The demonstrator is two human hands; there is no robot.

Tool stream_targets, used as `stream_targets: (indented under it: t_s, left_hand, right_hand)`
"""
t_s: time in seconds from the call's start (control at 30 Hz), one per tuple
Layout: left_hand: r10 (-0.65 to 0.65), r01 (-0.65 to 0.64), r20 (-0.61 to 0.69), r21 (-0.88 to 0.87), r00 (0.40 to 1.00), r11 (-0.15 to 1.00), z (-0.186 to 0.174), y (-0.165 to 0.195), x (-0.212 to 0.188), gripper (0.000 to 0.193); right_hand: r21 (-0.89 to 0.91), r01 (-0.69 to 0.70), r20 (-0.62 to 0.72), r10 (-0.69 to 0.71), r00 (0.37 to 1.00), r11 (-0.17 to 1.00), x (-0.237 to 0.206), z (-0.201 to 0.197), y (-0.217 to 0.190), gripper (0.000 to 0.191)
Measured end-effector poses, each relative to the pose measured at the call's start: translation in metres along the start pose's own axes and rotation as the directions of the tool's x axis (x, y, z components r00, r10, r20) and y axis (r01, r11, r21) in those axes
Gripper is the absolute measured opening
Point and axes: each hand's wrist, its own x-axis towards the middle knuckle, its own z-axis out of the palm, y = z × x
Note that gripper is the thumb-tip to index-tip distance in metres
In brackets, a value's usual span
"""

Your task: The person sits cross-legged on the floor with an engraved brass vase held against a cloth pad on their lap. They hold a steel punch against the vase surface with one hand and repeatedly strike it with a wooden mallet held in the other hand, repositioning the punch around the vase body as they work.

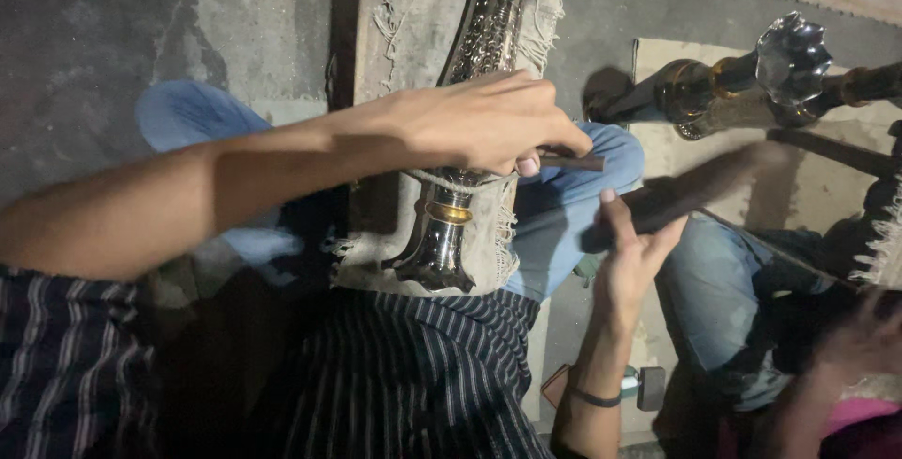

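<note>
I am watching my left hand [479, 121] pressing down on a tall engraved metal vase [470, 64], its fingers [536, 102] curled together and pinching a thin dark punch [573, 163] that is pointing to the right, just off the vase's side. My right hand [629, 252] is rising beside it, fingers [615, 210] wrapped round the handle of a dark hammer [705, 186], which is blurring with motion near the punch's end. The vase is lying lengthwise along my lap, its gold band [449, 212] and flared foot [434, 266] nearest my striped shirt [413, 374], and it is resting on a frayed pale cloth [493, 233] over my blue jeans [573, 224]. Further out to the right, two more brass and silver vases [752, 83] are lying on a sheet of cardboard [658, 55] on the grey floor [235, 17]. Another person's knee in jeans [714, 299] and a blurred hand [864, 346] are showing at the lower right. A small flat reddish-brown block [554, 386], and a small dark block [650, 388] are sitting behind my wrist; I cannot tell what they are.
</note>
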Motion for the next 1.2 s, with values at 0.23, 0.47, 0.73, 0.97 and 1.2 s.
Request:
stream_targets:
  t_s: [0.23, 0.47, 0.73, 0.97, 1.2]
  left_hand:
    - [-0.113, 0.131, 0.138, -0.132, 0.984, 0.983, -0.008, -0.013, 0.003, 0.039]
    - [-0.088, 0.105, 0.17, -0.092, 0.981, 0.99, -0.001, -0.02, 0.004, 0.058]
    - [-0.185, 0.224, 0.29, -0.108, 0.939, 0.968, -0.011, -0.011, 0.009, 0.055]
    - [-0.066, 0.078, 0.127, -0.091, 0.99, 0.993, -0.009, -0.009, 0.0, 0.048]
    - [-0.021, -0.008, -0.163, -0.18, 0.986, 0.984, 0.01, -0.008, -0.024, 0.056]
  right_hand:
    - [-0.156, -0.065, 0.03, 0.071, 0.997, 0.986, -0.009, 0.01, -0.003, 0.04]
    - [-0.001, -0.099, 0.005, 0.099, 0.995, 0.995, -0.002, 0.002, 0.002, 0.045]
    - [-0.04, 0.029, -0.039, -0.031, 0.999, 0.999, -0.001, 0.012, -0.002, 0.048]
    - [-0.145, -0.014, 0.025, 0.018, 1.0, 0.989, 0.017, 0.0, -0.022, 0.037]
    - [-0.264, 0.223, 0.337, -0.126, 0.933, 0.939, 0.042, -0.015, -0.053, 0.043]
